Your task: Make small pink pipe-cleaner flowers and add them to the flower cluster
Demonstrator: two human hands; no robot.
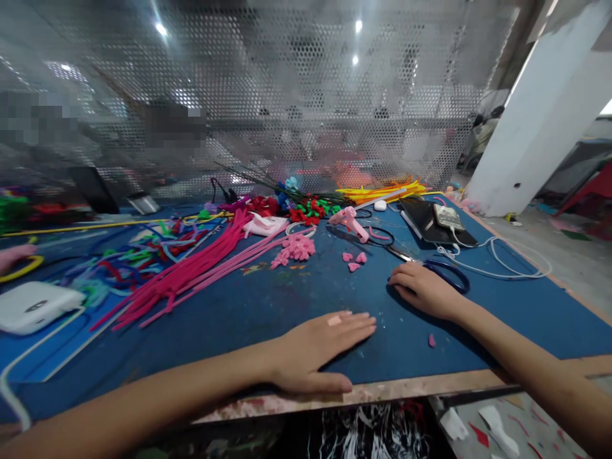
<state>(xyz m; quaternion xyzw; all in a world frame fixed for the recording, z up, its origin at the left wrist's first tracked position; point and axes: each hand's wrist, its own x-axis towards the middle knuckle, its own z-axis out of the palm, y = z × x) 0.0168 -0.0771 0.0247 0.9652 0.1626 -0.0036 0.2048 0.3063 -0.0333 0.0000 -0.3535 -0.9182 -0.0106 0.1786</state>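
Resting palm down on the blue tabletop, the left hand was spread, thumb apart, holding nothing. The right hand had bent fingers and lay against the metal scissors with dark-blue loop handles; I could not tell whether it gripped them. A small pink petal-shaped piece lay just nearer the body than the right hand; several pink heart-shaped pieces and a pale-pink glue gun lay beyond both hands.
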